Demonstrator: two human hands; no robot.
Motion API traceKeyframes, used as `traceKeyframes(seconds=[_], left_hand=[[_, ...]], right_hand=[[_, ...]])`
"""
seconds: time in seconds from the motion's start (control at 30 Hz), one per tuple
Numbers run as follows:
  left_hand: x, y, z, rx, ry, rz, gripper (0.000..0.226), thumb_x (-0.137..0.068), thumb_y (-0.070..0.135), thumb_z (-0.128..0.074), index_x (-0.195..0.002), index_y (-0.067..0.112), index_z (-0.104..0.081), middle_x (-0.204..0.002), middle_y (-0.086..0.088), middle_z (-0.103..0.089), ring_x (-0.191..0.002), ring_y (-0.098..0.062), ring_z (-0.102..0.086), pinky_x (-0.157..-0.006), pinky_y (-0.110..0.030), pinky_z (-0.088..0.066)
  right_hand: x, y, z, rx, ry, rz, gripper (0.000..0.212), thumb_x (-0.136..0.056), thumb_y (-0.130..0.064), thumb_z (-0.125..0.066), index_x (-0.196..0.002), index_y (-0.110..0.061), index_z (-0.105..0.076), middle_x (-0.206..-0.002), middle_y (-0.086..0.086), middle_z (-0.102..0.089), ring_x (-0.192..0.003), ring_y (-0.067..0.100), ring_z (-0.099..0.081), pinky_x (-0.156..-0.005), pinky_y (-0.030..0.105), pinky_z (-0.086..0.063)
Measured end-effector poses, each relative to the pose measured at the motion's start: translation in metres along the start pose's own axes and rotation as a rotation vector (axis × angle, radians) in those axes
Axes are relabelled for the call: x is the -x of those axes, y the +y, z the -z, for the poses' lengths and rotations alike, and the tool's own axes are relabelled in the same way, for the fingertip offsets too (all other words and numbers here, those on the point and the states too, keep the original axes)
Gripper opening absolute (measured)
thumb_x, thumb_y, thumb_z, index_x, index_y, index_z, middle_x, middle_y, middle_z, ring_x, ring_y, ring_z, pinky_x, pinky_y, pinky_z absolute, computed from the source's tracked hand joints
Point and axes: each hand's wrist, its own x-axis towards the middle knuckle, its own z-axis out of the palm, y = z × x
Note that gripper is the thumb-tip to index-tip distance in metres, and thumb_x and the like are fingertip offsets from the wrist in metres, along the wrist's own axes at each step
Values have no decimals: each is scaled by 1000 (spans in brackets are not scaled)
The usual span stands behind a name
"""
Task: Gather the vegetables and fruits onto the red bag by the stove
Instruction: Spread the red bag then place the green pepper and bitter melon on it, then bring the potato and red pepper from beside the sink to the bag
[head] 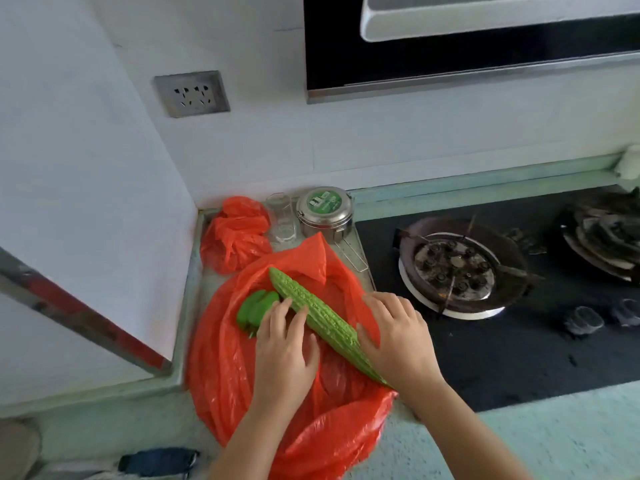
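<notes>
Red bag: spread beside our stove.
Bitter gourd: lying on it, near a green pepper.
Our left hand: flat, touching the gourd.
Our right hand: fingers spread, resting against the gourd's near end.

You've got soft, even daylight here, bright with a cool bluish cast on the plain white wall. Your left hand and right hand throw only faint, diffuse shadows onto the crumpled red plastic bag, whose folds catch small shiny highlights. Pale reflections streak the glossy black range hood panel. Straight lines bow toward the frame edges; that's your wide lens. The middle is fairly sharp. The dark blue object bottom left and the far right gas burner smear soft.
</notes>
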Motion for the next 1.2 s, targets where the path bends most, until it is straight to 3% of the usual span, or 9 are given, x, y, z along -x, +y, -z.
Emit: traceKeyframes(seconds=[0.3,0.53,0.83,1.2], left_hand=[[19,55,32,177,-103,-297,41,-81,25,-45,-117,9,-59,-122,-14,-57,-117,-33,-48,-95,-46,-43],[56,83,52,334,-136,-470,40,-84,25,-47,-117,7,-60,-121,-14,-58,-118,-30,-46,-99,-39,-32],[112,156,69,562,-251,-743,38,-82,25,-45,-113,6,-59,-116,-16,-61,-114,-33,-50,-92,-49,-44],[195,264,79,661,-384,-997,41,-82,28,-43,-112,7,-62,-115,-15,-63,-111,-33,-53,-93,-47,-42]], right_hand=[[80,-27,55,147,159,-208,39,-78,-32,-57,-111,-14,-63,-112,4,-65,-107,26,-58,-92,48,-43],[158,-49,85,236,284,-399,39,-80,-30,-53,-112,-10,-62,-114,9,-64,-109,31,-57,-89,51,-47],[270,-72,127,371,449,-705,42,-83,-35,-44,-113,-11,-61,-114,8,-63,-107,31,-57,-89,53,-45],[397,-58,187,537,680,-1000,41,-81,-34,-44,-109,-10,-62,-110,10,-65,-104,34,-58,-88,53,-46]])
